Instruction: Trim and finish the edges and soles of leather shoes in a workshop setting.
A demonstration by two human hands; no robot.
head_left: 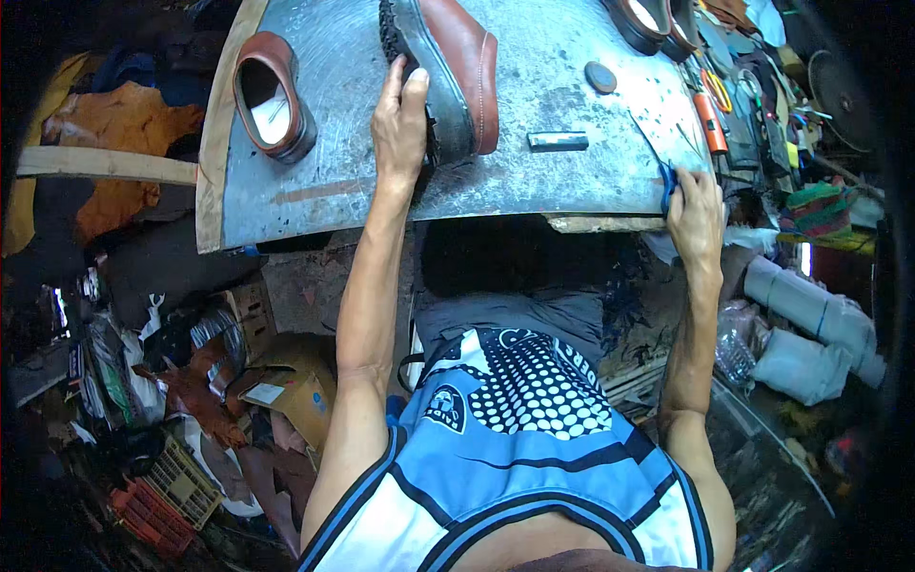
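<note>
A brown leather shoe with a thick black sole is tipped on its side over the metal-topped table. My left hand grips it by the sole, fingers and thumb pointing away from me. At the table's right front corner, my right hand is closed around the blue handle of a tool. Its thin dark blade points away to the left; the fingers partly hide the handle, so its exact kind is unclear. Between the hands lies a small dark bar, with a round dark disc beyond it.
Another brown shoe stands at the table's left, and more brown shoes at the far right. Beside the right edge sit an orange-handled tool and piled materials. A wooden beam meets the left side; crates lie below.
</note>
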